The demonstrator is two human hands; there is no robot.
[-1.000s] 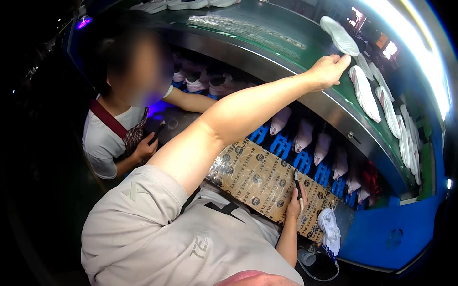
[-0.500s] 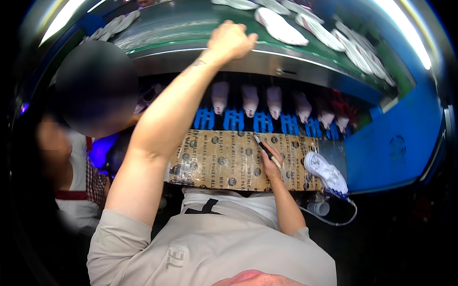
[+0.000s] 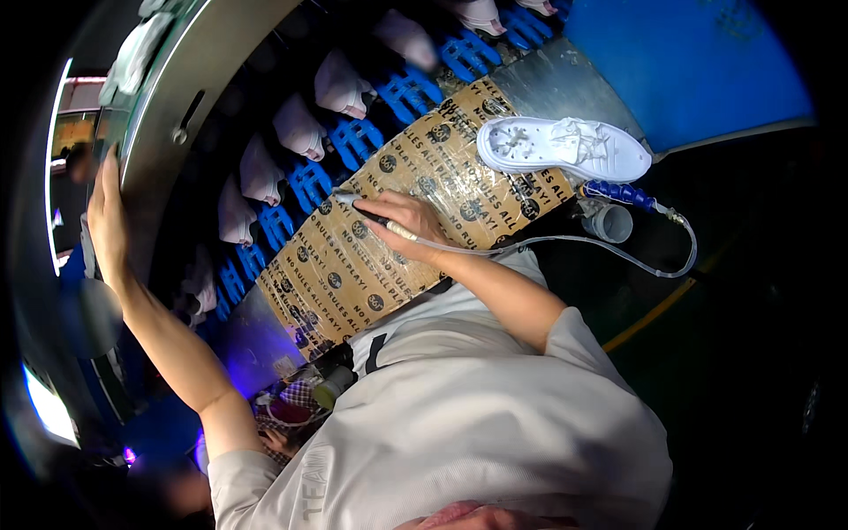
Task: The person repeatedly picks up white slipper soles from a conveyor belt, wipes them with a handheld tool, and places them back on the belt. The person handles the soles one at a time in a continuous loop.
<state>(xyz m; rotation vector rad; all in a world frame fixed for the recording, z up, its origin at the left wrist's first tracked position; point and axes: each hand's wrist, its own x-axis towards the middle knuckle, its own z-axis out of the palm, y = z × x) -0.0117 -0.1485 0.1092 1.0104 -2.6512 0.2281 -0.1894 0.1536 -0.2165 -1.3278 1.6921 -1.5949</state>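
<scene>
At the left, my left hand is raised beside the metal edge of the conveyor, fingers stretched out together and nothing visible in it. Over the cardboard-covered bench, my right hand is closed around a slim brush-like tool with a dark handle and a pale grey tip. The tip points left, close above the cardboard. A white lace-up shoe lies at the right end of the bench, apart from both hands.
Beyond the bench, several pale shoe uppers stand by blue racks. A blue segmented hose, a thin clear tube and a cup are below the shoe. A blue panel rises at far right.
My view has turned toward the right, tilting the bench in the picture. My left hand, closed over the belt before, now has its fingers straight. My right hand keeps the tool.
</scene>
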